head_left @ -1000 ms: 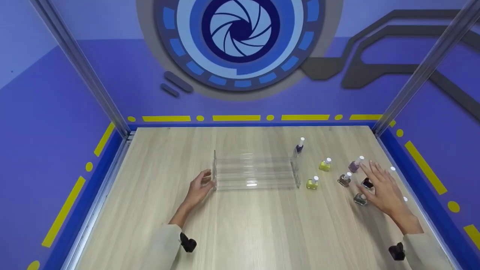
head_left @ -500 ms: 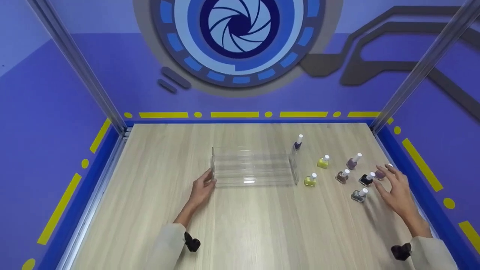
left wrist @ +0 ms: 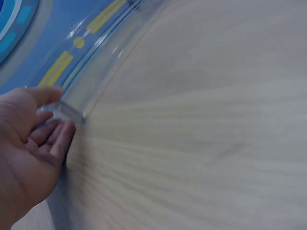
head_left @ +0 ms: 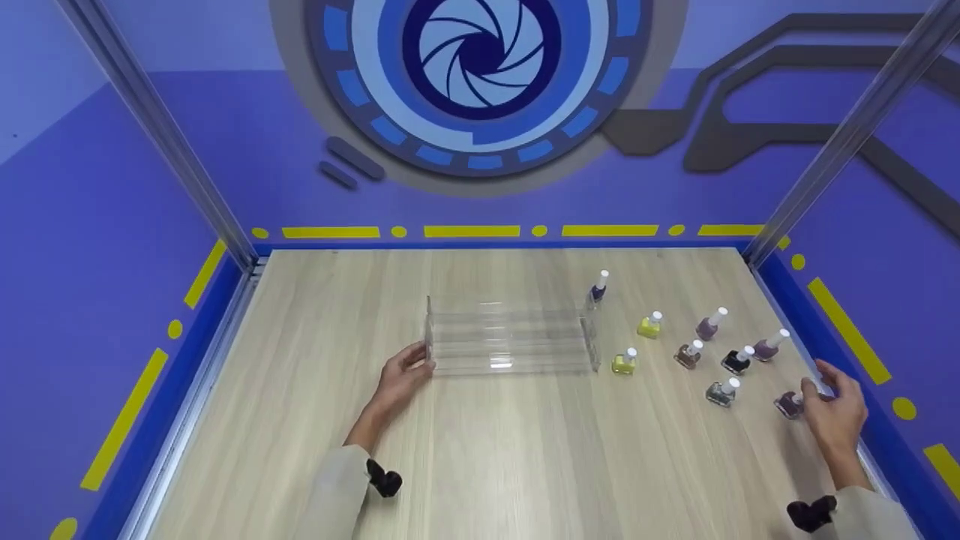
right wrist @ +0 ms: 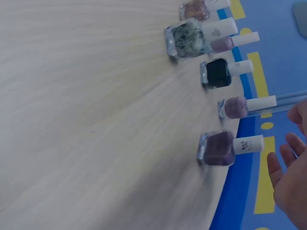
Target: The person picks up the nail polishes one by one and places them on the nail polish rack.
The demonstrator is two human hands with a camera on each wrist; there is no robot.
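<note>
- Pinches the clear rack (head_left: 510,341), on the middle of the wooden table (head_left: 525,457), by its left end with the left hand (head_left: 401,375)!
- Hovers with the right hand (head_left: 836,412) relaxed just beside the white cap (right wrist: 249,144) of the plum bottle (head_left: 787,406)!
- Upright there, near the right edge!
- Leftward, past the black bottle (head_left: 735,363), to a yellow bottle (head_left: 623,364) near the rack!

We find both arms (head_left: 363,429) extended forward, well apart; left hand (head_left: 400,379) gripping, fingers (left wrist: 61,142) bent; right hand (head_left: 836,416) loosely curved, fingers parted.
</note>
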